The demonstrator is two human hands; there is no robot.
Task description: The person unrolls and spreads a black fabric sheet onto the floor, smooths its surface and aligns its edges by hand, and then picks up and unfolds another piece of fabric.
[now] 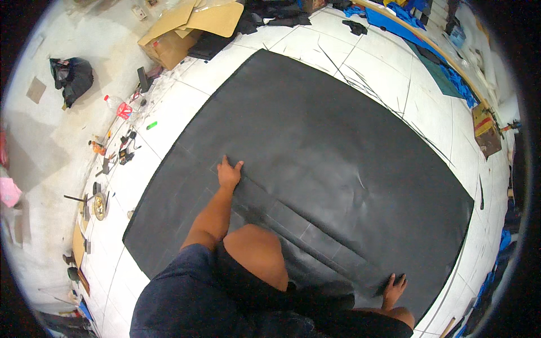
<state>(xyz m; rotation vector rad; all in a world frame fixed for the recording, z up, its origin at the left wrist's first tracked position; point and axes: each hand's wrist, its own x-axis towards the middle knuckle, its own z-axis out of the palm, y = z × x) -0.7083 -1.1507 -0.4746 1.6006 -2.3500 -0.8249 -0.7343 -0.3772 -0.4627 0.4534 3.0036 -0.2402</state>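
Observation:
A large black sheet [315, 124], smooth and slightly shiny like vinyl or coated fabric, lies spread on the floor under me. Faint pale marked lines and a long raised fold [298, 219] run diagonally across it, from near one hand to near the other. At the upper left end of the fold, my left hand [229, 173] presses on the sheet, index finger stretched forward and thumb apart. My right hand [394, 291] rests on the sheet at the lower right end, fingers spread. Neither hand grips anything. My bent knee [256, 253] is over the sheet's near part.
White floor tiles [372, 62] surround the sheet, with thin black offcut strips [360, 81] along its far edge. On the left are a plastic bottle [118, 107], a green lighter [151, 125], a small dish [100, 207] and a black bag [72, 80]. Cardboard [197, 22] lies at the back.

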